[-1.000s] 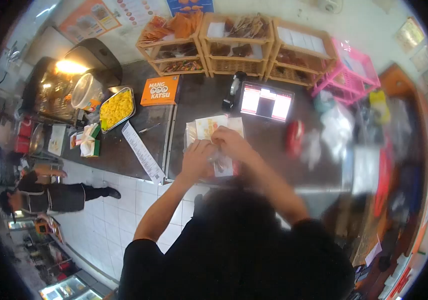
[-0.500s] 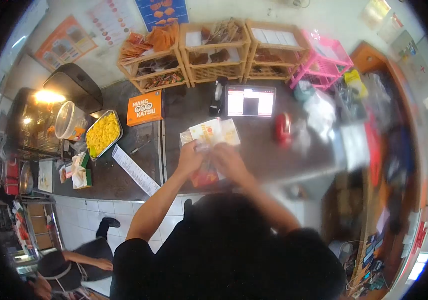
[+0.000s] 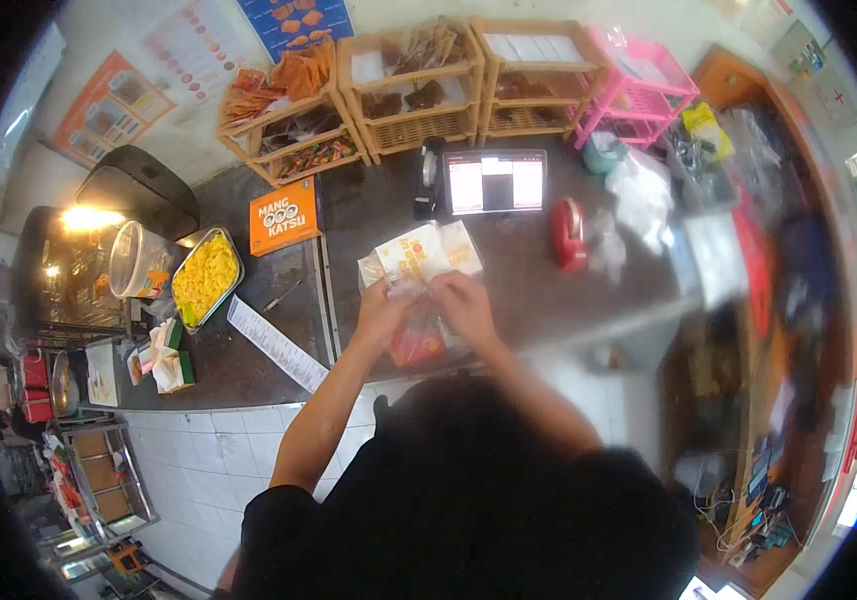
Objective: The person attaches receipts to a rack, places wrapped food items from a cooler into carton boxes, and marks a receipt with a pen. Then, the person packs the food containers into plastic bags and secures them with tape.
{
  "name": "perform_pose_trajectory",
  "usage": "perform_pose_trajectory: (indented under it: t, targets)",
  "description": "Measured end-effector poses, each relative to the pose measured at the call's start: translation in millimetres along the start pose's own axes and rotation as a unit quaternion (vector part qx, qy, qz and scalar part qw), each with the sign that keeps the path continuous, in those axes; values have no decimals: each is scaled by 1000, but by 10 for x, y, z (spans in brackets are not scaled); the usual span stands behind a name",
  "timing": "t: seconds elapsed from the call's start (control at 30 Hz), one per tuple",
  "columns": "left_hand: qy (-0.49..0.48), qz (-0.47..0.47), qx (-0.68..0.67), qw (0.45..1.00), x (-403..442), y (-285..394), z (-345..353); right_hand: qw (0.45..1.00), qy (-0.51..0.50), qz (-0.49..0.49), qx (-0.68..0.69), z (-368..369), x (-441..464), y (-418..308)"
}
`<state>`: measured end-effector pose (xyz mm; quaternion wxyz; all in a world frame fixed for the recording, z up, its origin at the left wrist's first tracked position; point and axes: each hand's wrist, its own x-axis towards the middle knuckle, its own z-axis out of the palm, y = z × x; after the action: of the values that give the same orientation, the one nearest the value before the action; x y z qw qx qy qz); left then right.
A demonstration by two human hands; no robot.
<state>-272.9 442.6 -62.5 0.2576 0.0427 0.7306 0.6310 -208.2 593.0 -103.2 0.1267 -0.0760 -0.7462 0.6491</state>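
A clear plastic bag [image 3: 407, 288] lies at the front edge of the dark counter, around printed food packages. One package, a white box [image 3: 413, 250] with yellow and orange print, shows at the far end. Nearer to me, a red package [image 3: 417, 346] shows through the plastic. My left hand [image 3: 381, 314] is closed on the left side of the bag's gathered plastic. Opposite it, my right hand [image 3: 463, 308] pinches the plastic with bent fingers. The two hands are a short way apart, and they partly hide the bag between them.
Behind the bag stands a lit tablet [image 3: 495, 182], with a red stapler-like object [image 3: 569, 234] to its right. Leftward are an orange box [image 3: 286, 216], a long receipt [image 3: 275, 344] and a tray of yellow food [image 3: 209, 280]. Wicker racks [image 3: 414, 85] line the wall.
My right hand, blurred before, has come down slightly and now shows clearly gripping the plastic. The view has shifted a little. The person at the lower left is mostly out of view.
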Motion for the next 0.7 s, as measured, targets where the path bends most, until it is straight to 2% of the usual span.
perform_pose_trajectory:
  t: [0.03, 0.1, 0.17, 0.2, 0.27, 0.3, 0.37, 0.5, 0.6, 0.67, 0.7]
  targets:
    - [10, -19, 0, 1000, -45, 116, 38, 996, 11, 59, 62, -27, 32, -11]
    - [20, -42, 2, 999, -51, 119, 40, 996, -6, 72, 53, -102, 80, 17]
    - [-2, 4, 6, 1000, 16, -27, 14, 991, -82, 84, -62, -175, 116, 29]
    - [-4, 1, 6, 1000, 23, -56, 8, 991, -81, 87, -61, -174, 126, 76]
    - [-8, 6, 0, 1000, 48, -80, 2, 987, -77, -15, -141, -157, 153, 141]
    - [-10, 4, 1, 1000, 67, -112, -11, 987, -75, -13, -141, -153, 154, 135]
    - [-33, 29, 6, 999, 93, -167, -38, 993, -70, 58, -76, -137, 144, 117]
    - [-45, 28, 32, 998, 98, -161, -50, 993, -67, 64, -67, -126, 160, 254]
    - [-55, 51, 3, 997, 125, -222, -46, 993, -93, 52, -43, -164, 191, 181]
    - [-32, 45, 7, 998, 108, -192, -21, 982, -123, 135, -57, -205, 196, 55]
    - [-34, 45, 9, 998, 90, -144, -19, 982, -121, 136, -55, -190, 212, 88]
